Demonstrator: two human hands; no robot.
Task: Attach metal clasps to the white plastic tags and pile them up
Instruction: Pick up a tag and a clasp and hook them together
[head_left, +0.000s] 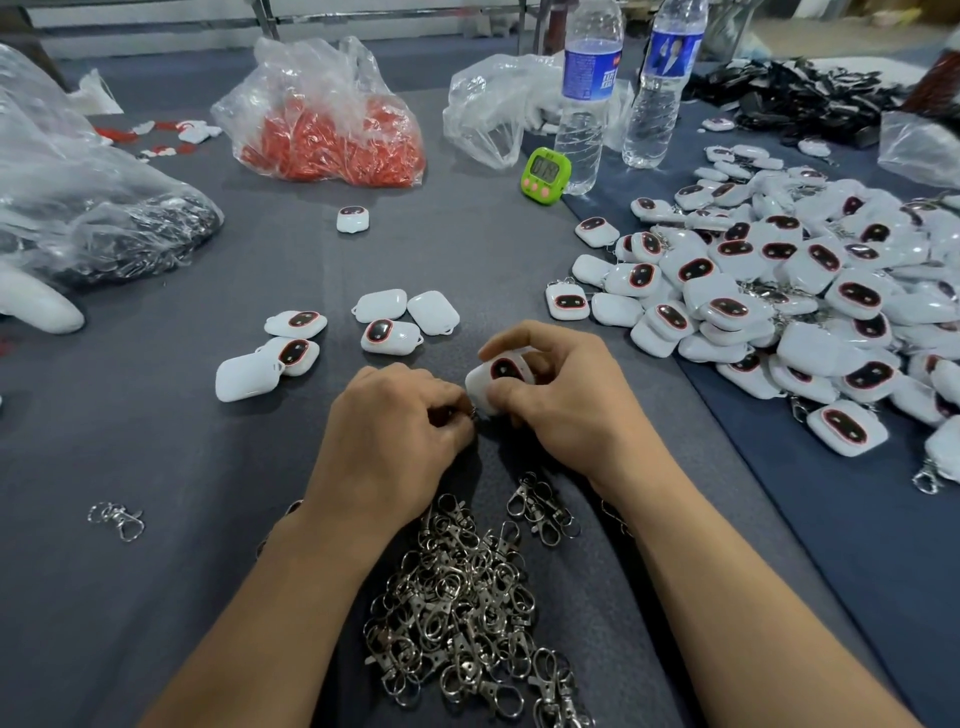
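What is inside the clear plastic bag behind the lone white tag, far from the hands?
The clear plastic bag holds a heap of small red pieces in its lower part. The crumpled film blurs them, so their shape cannot be told, nor whether anything lies under them.

Two water bottles (587, 98), green timer (545, 175), bag of red pieces (332, 140), black straps pile (795, 98).
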